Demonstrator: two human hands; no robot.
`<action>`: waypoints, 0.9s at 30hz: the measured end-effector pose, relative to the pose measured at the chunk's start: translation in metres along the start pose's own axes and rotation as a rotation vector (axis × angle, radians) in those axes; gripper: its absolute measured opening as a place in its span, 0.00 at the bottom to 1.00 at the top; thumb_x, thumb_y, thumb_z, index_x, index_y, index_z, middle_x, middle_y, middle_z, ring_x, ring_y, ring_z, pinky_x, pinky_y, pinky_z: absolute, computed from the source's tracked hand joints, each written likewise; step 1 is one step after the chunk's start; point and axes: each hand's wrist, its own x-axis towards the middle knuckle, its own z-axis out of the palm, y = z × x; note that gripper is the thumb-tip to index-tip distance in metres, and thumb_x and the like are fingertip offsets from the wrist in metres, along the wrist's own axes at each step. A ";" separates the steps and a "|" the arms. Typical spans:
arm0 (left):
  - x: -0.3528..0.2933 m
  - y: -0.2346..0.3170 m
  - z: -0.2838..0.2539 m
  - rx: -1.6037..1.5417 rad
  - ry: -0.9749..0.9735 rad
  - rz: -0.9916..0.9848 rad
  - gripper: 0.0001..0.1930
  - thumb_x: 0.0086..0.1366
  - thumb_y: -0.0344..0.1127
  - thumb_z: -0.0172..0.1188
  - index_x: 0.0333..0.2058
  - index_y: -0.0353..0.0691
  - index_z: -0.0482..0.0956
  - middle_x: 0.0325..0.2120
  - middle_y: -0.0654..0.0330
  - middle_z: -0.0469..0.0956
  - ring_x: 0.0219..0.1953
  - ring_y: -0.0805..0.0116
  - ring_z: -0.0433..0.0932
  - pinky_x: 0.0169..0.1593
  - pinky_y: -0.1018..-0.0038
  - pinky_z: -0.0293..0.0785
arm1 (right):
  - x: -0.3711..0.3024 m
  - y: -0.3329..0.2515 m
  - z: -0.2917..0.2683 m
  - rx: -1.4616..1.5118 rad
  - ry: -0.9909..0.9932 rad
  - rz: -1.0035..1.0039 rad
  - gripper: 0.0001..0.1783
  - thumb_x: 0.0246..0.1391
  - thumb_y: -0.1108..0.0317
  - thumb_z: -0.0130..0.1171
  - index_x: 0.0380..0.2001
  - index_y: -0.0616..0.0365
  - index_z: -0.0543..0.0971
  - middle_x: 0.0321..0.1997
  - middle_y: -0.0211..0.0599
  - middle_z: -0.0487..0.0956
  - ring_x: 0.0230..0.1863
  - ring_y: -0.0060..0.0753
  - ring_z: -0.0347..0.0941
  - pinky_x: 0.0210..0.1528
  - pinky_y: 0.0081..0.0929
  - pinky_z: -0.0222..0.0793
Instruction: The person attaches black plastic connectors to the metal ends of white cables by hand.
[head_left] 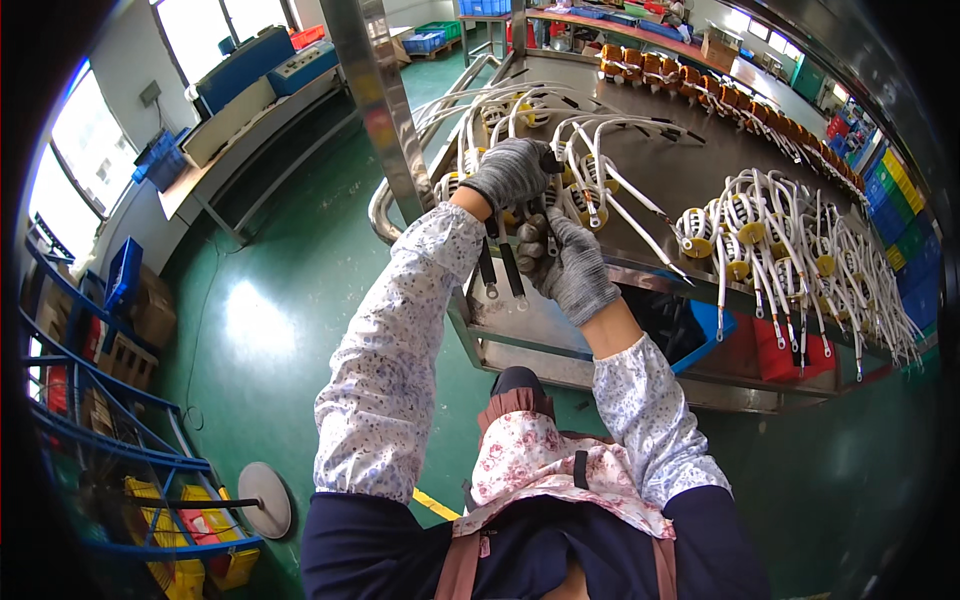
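Green glossy floor surrounds a stainless-steel surface with a dull brushed top and a bent metal rim. Both hands wear grey knit gloves, and the forearms carry floral-print cloth sleeves.

The left hand is raised over the near corner of the surface, its fingers curled shut around a small wound coil with white sleeved leads; the coil is mostly hidden inside the grip. The right hand sits just below, fingers pinched on the black-sleeved lead ends, which hang down straight and end in small metal ring terminals.

Just beyond the fingers lie more yellow-taped coils with curving white insulated leads. Well to the right, a dense cluster of similar coils trails white leads over the rim. Farther back, a row of orange-brown wound coils lines the far edge. Below the right hand, a blue plastic bin and a red one sit under the surface.
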 end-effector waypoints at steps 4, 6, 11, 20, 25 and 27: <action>-0.001 -0.001 -0.002 0.010 0.005 0.013 0.10 0.55 0.35 0.58 0.35 0.38 0.79 0.23 0.50 0.79 0.27 0.54 0.80 0.35 0.65 0.75 | 0.001 0.004 -0.001 -0.067 0.071 -0.044 0.13 0.62 0.57 0.49 0.28 0.53 0.73 0.23 0.29 0.73 0.20 0.25 0.68 0.25 0.24 0.66; -0.001 -0.002 -0.004 -0.101 -0.113 -0.094 0.10 0.55 0.35 0.60 0.36 0.39 0.79 0.23 0.55 0.79 0.25 0.64 0.79 0.34 0.69 0.75 | -0.003 0.007 -0.005 -0.131 0.029 -0.099 0.14 0.62 0.56 0.49 0.29 0.53 0.74 0.23 0.29 0.74 0.20 0.26 0.69 0.25 0.24 0.67; -0.010 0.002 -0.017 -0.674 0.162 0.001 0.11 0.55 0.29 0.61 0.39 0.39 0.79 0.25 0.65 0.79 0.24 0.77 0.73 0.30 0.78 0.72 | -0.002 0.013 -0.017 -0.093 -0.025 -0.061 0.14 0.62 0.56 0.51 0.30 0.55 0.75 0.25 0.31 0.76 0.22 0.26 0.72 0.29 0.25 0.72; -0.165 0.059 -0.055 -1.284 0.151 0.039 0.16 0.57 0.32 0.59 0.43 0.33 0.71 0.30 0.54 0.78 0.31 0.69 0.78 0.35 0.74 0.76 | -0.103 -0.002 0.018 -0.735 -0.052 -0.248 0.17 0.61 0.56 0.52 0.38 0.61 0.77 0.31 0.36 0.79 0.27 0.26 0.75 0.31 0.23 0.72; -0.221 0.093 -0.011 -1.532 -0.059 -0.208 0.19 0.54 0.28 0.67 0.44 0.35 0.72 0.38 0.56 0.78 0.39 0.67 0.79 0.41 0.69 0.79 | -0.149 0.009 0.014 -1.467 -0.025 -0.928 0.21 0.57 0.60 0.57 0.48 0.64 0.76 0.40 0.41 0.78 0.43 0.30 0.74 0.46 0.25 0.70; -0.222 0.106 0.010 -1.510 0.044 -0.269 0.18 0.54 0.27 0.68 0.43 0.36 0.73 0.40 0.60 0.77 0.40 0.72 0.77 0.40 0.75 0.78 | -0.148 0.018 0.013 -1.506 -0.080 -1.026 0.18 0.54 0.70 0.57 0.47 0.65 0.76 0.41 0.49 0.79 0.45 0.47 0.75 0.49 0.36 0.70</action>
